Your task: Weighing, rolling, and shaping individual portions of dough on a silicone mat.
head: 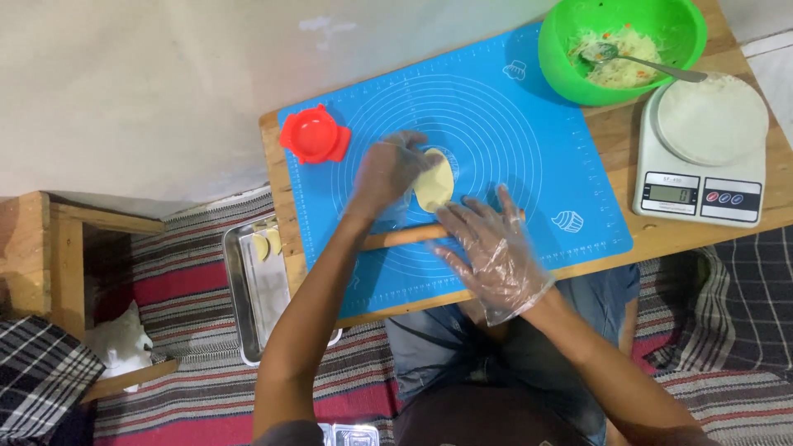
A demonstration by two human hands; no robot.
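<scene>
Blue silicone baking mat (496, 107) covers a low wooden table (710, 239). Wooden rolling pin (405, 237) lies on the mat under the right hand (491, 248), gloved, fingers spread flat upon it. Left hand (388, 169), gloved, pinches the edge of a pale dough disc (435, 183) just beyond the pin.

Item count, worn head camera
One mat (496, 124), one dough disc (435, 183), one rolling pin (405, 237), one press (314, 135), one bowl (570, 74), one spoon (652, 64), one scale (702, 165), one tray (248, 306).

rolling pin (405, 237) mostly hidden under hands, scale (700, 196) display unreadable
</scene>
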